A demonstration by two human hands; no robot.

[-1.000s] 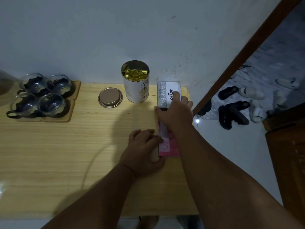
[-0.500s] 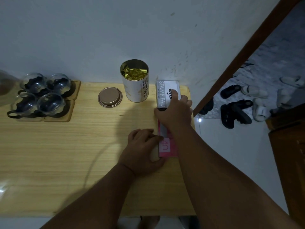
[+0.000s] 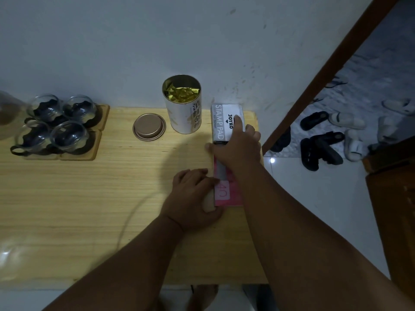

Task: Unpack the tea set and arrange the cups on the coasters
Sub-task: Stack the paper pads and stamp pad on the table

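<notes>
On the table (image 3: 67,209), my open tin (image 3: 182,104) holds gold foil (image 3: 180,94); my right hand (image 3: 238,145) grips the stamp-pad box (image 3: 221,121), my left hand (image 3: 193,196) steadies the pink box (image 3: 226,194).

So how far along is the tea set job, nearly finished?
It looks mostly done: four glass cups stand on the wooden coasters at the table's left end. The tea tin is open, gold foil showing, its lid lying beside it. Now the right hand presses a stamp pad box while the left hand steadies a pink box. What remains isn't clear.
</notes>
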